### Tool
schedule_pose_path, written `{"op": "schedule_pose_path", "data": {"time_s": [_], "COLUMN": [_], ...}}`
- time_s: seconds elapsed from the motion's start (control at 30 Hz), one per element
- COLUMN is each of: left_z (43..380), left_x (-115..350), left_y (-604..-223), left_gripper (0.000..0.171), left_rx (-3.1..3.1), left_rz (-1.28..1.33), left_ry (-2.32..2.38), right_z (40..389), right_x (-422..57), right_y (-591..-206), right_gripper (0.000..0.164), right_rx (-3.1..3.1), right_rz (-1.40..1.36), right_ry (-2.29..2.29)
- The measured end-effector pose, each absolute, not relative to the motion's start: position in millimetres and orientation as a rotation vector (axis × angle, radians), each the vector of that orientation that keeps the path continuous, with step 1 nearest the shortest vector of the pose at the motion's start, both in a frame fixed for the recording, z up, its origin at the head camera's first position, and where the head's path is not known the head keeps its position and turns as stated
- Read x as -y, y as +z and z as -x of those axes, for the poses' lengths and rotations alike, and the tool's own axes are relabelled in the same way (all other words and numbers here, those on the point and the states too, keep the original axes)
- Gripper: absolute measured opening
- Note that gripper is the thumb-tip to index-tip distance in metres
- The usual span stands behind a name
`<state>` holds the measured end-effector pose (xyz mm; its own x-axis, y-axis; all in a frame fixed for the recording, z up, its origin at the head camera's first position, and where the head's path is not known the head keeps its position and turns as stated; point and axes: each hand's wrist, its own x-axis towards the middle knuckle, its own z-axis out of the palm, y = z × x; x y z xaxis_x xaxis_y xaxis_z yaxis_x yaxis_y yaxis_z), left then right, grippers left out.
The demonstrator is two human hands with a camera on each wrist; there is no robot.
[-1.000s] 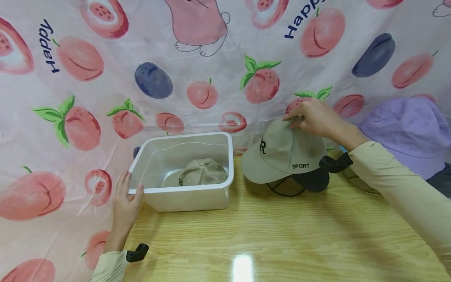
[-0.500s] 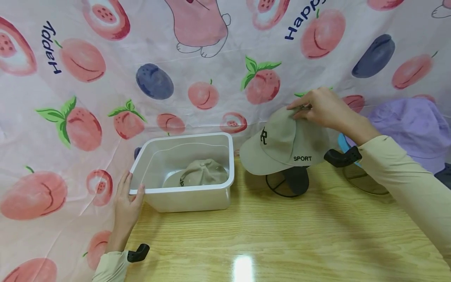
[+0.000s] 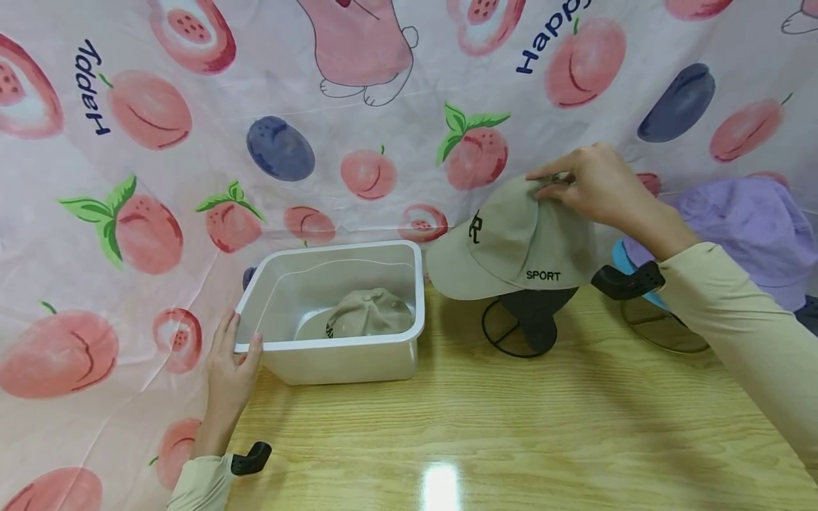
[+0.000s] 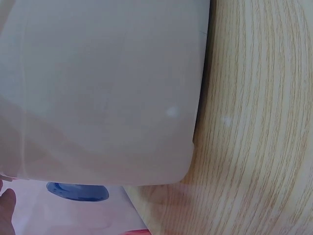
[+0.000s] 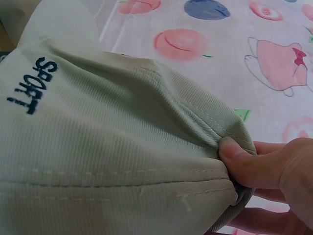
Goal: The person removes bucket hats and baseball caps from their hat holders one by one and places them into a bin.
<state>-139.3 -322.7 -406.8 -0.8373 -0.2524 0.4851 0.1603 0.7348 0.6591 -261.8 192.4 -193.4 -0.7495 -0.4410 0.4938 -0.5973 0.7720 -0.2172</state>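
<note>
In the head view, my right hand [image 3: 601, 184] pinches the crown of a beige baseball cap [image 3: 508, 245] marked "SPORT". The thumb and fingers gather the cloth at the top, as the right wrist view shows of the same cap [image 5: 117, 132]. Below the cap, a black hat stand [image 3: 537, 323] with a wire ring base shows partly. My left hand [image 3: 230, 383] rests at the front left corner of a white plastic bin [image 3: 345, 360], fingers straight along its side and thumb at the front rim. Another beige cap [image 3: 371, 312] lies inside the bin.
A purple bucket hat [image 3: 748, 227] stands at the right, with a blue brim [image 3: 629, 266] showing beside it, partly behind the right wrist. A second wire base [image 3: 664, 330] sits below. The wooden table [image 3: 447, 419] meets a fruit-printed cloth [image 3: 396, 135] behind.
My right hand has raised the cap, drawing it up off the black stand, so more of the stand shows. My left hand and the bin stay in place.
</note>
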Motion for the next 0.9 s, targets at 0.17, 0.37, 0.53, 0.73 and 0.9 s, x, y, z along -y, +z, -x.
{"op": "schedule_pose_path", "data": {"time_s": [0.17, 0.37, 0.53, 0.73, 0.9], "left_z": [139.8, 139.9, 139.9, 140.0, 139.5], "left_x": [322.5, 323.0, 324.1, 325.1, 325.2], "left_y": [-406.5, -407.1, -408.9, -410.1, -409.4], "left_gripper": [0.059, 0.06, 0.06, 0.06, 0.06], "left_rx": [2.371, 2.39, 2.389, 2.386, 2.382], "left_rz": [-0.059, -0.086, -0.089, -0.09, -0.079], "left_ry": [-0.965, -0.952, -0.958, -0.959, -0.967], "right_z": [258.5, 255.8, 252.8, 249.1, 246.2], "right_x": [-192.6, -192.0, -189.2, -182.1, -174.6], "right_y": [-185.8, -179.1, -174.7, -168.5, -164.3], "right_gripper": [0.025, 0.024, 0.024, 0.023, 0.023], "right_rx": [2.532, 2.508, 2.494, 2.495, 2.481], "right_rz": [-0.739, -0.709, -0.695, -0.686, -0.685], "right_ry": [0.527, 0.548, 0.57, 0.601, 0.605]}}
